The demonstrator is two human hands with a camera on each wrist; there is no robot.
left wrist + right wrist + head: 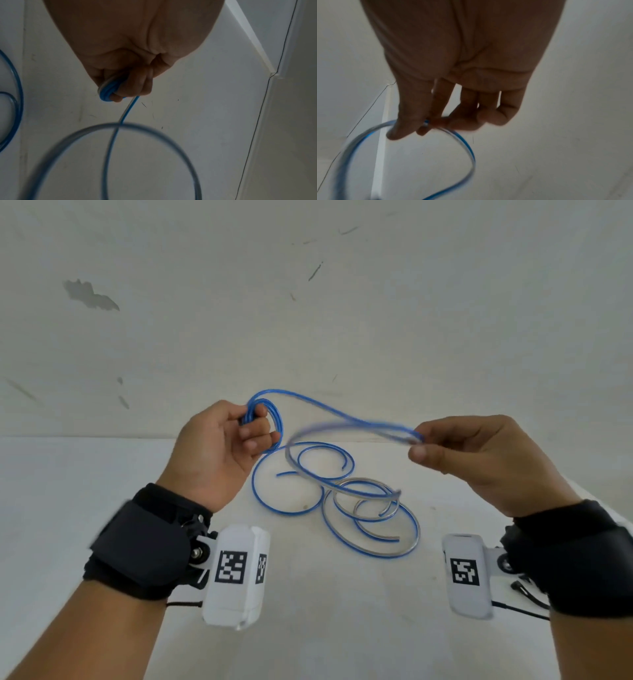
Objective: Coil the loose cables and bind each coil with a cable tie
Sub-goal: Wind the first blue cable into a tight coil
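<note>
A blue and clear cable (335, 414) runs between both hands above a white table (342, 628). My left hand (253, 426) grips a small coil (270, 419) of several turns of it, fingers curled round the bundle (109, 92). My right hand (419, 445) pinches the same cable further along between thumb and fingertips (426, 124); that stretch is blurred. The slack of the cable lies in loose loops (370, 508) on the table below and between the hands. No cable tie shows in any view.
A pale, scuffed wall (308, 302) rises right behind the table's far edge. Wrist cameras with black straps sit on both forearms (236, 573). A thin black cord (267, 86) runs down the wall corner.
</note>
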